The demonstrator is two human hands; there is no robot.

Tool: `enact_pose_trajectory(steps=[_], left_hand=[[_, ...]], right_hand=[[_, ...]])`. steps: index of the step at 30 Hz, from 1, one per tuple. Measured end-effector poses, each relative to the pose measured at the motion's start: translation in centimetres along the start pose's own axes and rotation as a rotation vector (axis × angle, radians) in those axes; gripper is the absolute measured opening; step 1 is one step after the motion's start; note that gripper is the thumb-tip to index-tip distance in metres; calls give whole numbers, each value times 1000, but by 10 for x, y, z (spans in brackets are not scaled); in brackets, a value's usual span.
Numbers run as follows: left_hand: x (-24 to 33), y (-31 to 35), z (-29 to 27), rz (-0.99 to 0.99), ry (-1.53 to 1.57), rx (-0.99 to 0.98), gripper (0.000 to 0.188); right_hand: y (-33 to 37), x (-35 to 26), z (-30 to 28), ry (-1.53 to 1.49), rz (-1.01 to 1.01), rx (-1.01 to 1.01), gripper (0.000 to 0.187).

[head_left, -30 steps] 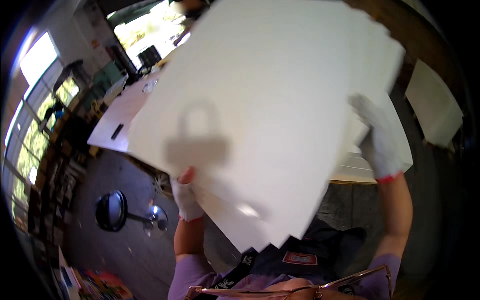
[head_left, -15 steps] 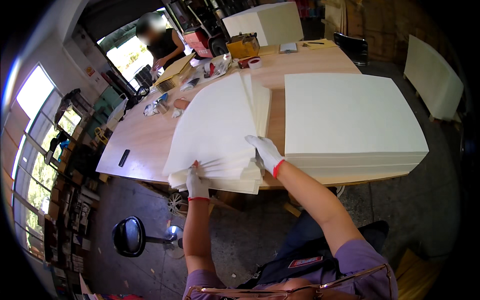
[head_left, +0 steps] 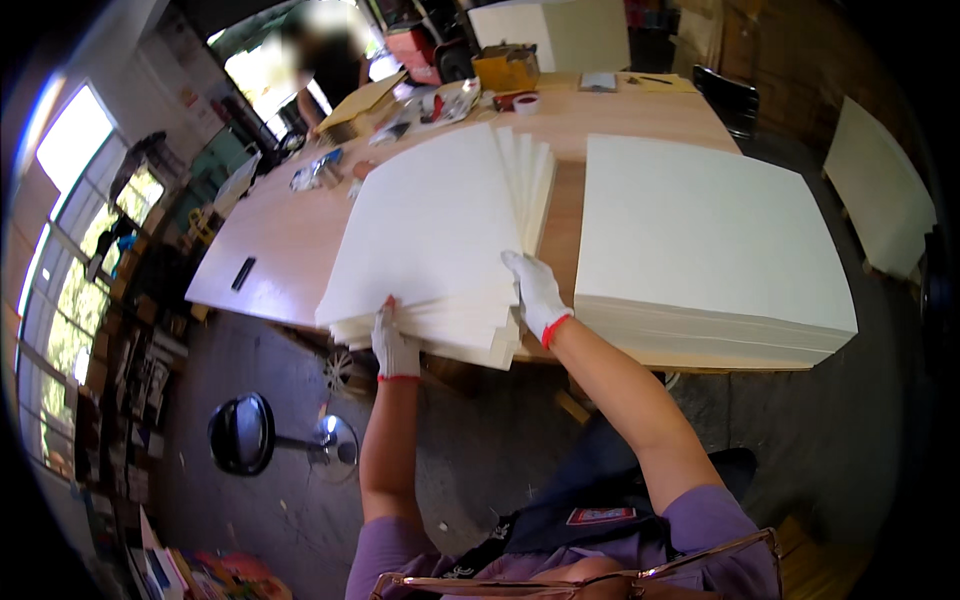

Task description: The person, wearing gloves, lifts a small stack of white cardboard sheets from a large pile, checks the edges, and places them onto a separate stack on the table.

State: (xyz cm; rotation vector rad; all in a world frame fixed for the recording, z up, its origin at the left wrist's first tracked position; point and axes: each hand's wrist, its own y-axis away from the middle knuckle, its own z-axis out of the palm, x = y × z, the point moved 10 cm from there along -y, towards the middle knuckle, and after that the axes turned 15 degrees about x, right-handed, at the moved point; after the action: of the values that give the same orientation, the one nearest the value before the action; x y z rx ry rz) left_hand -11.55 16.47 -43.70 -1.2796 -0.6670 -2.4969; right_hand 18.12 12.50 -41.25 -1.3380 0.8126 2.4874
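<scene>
A fanned pile of large white paper sheets [head_left: 420, 230] lies on the table in front of me, its near edge overhanging the table's front. My left hand [head_left: 396, 345], in a white glove with a red cuff, grips the near edge, fingertips on top. On the pile's right edge, close to the near corner, my gloved right hand [head_left: 538, 295] is closed, its lower fingers partly hidden. The layers are out of line at the near edge and splay apart at the far right. To the right stands a taller, squared stack of white sheets [head_left: 705, 235].
The wooden table [head_left: 255, 235] carries a black bar-shaped object [head_left: 243, 273] at left, and a tape roll [head_left: 526, 103] and yellow box [head_left: 506, 67] at the back. A person [head_left: 335, 70] stands beyond the far left. A black stool [head_left: 241, 433] is on the floor at left.
The near edges of the fanned sheets lie closer together, while their far right edges splay more. Both hands keep their hold. The person at the back has shifted, and my view has moved slightly.
</scene>
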Motion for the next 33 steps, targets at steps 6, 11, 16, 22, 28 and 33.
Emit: enact_pose_trajectory(steps=[6, 11, 16, 22, 28, 33], left_hand=[[14, 36, -13, -31, 112, 74, 29], [30, 129, -22, 358, 362, -66, 39], [27, 306, 88, 863, 3, -691, 42], [-21, 501, 249, 1285, -233, -1460, 29], [-153, 590, 380, 1200, -634, -1614, 33], [-237, 595, 420, 1051, -941, -1731, 30]], right_hand=[[57, 4, -14, -195, 17, -245, 37], [206, 7, -150, 302, 438, -796, 38], [250, -115, -310, 835, 207, -429, 35], [250, -319, -469, 524, -628, 406, 31], [231, -349, -549, 946, -756, 974, 60], [209, -352, -513, 1450, -774, 913, 56]])
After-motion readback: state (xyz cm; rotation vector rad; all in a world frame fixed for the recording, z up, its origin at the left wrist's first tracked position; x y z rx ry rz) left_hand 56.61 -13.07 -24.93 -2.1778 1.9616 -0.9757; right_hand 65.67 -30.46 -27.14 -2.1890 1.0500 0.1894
